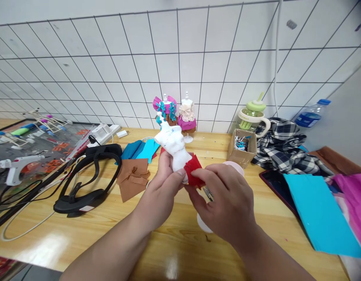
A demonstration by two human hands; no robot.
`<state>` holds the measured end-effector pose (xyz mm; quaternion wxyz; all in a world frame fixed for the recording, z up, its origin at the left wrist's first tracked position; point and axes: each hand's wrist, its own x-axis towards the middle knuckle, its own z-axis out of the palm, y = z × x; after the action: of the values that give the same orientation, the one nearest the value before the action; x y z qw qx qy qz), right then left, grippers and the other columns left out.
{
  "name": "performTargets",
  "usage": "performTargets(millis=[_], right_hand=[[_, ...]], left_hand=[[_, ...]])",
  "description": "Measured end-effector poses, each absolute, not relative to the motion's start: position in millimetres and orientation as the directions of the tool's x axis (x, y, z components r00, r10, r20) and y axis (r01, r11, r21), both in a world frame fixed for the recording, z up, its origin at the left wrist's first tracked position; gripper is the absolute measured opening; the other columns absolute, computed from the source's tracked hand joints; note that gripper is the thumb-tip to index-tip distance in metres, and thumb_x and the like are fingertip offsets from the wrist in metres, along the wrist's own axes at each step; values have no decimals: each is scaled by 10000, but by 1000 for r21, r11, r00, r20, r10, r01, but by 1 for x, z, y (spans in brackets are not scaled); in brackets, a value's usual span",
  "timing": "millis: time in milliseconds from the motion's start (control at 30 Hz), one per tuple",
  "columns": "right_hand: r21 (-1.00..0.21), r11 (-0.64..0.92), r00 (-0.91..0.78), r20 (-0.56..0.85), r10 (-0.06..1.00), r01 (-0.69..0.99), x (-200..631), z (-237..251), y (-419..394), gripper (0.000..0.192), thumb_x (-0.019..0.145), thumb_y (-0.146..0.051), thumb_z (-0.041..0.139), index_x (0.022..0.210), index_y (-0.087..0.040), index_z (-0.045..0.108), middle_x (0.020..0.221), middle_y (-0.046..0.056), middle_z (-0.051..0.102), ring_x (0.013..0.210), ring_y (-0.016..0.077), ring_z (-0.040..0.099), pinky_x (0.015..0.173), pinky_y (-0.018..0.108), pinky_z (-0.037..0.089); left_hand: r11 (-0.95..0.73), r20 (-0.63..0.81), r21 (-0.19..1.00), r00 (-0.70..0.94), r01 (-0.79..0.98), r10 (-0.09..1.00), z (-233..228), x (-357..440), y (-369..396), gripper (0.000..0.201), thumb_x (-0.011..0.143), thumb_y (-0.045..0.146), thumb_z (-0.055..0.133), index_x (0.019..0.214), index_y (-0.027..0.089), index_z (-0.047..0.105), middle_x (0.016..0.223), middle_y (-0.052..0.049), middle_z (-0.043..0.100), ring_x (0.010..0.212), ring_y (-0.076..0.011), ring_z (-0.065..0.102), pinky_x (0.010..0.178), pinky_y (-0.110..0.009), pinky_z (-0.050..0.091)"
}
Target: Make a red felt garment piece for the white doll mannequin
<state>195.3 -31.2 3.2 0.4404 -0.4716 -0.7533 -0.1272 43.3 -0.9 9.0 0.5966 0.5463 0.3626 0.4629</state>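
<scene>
Head view: both hands, left hand point(161, 191) and right hand point(227, 203), grip a mannequin point(173, 146) over the wooden table point(81, 234) by the tiled wall point(198, 58).

We see a white tiled wall point(180, 50) with dark grout lines running from nine to three o'clock; beneath it our light wooden table point(81, 234) stretches across, glossy with reflected light at six o'clock; a plain grey panel point(344, 117) stands at three o'clock.
</scene>
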Motion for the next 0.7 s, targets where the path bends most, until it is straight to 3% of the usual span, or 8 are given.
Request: performTargets(millis=[100, 200, 300, 700], right_hand=[[-213, 498, -161, 780, 604, 841, 195, 1, -30, 63, 853, -249, 633, 905, -213, 637, 832, 48, 654, 800, 194, 595, 717, 329, 443], [-220, 487, -147, 780, 609, 845, 196, 0, -30, 57, 856, -189, 613, 888, -219, 650, 833, 37, 664, 790, 181, 598, 707, 316, 436], [-225, 481, -145, 773, 617, 847, 197, 1, -30, 67, 851, -167, 607, 850, -216, 653, 815, 32, 668, 776, 178, 599, 705, 312, 434], [-439, 474, -60, 683, 728, 763, 199, 5, -29, 92, 853, -197, 584, 799, -203, 658, 763, 24, 649, 714, 160, 582, 694, 304, 448]], left_hand=[[121, 8, 938, 369, -325, 930, 10, 42, 0, 381, 930, 292, 516, 1294, 348, 417, 1036, 18, 604, 879, -127, 580, 804, -256, 497], [163, -8, 913, 385, -373, 923, 11, 41, 0, 385, 918, 292, 549, 1289, 327, 452, 1135, 7, 605, 1013, -128, 570, 932, -269, 470], [200, -33, 912, 424, -357, 905, 13, 41, 1, 388, 927, 306, 533, 1311, 299, 474, 1252, -14, 579, 1137, -147, 533, 1019, -292, 426], [198, -68, 941, 418, -274, 906, 14, 40, 1, 382, 924, 338, 531, 1299, 276, 486, 1223, -44, 591, 1123, -182, 540, 971, -326, 470]])
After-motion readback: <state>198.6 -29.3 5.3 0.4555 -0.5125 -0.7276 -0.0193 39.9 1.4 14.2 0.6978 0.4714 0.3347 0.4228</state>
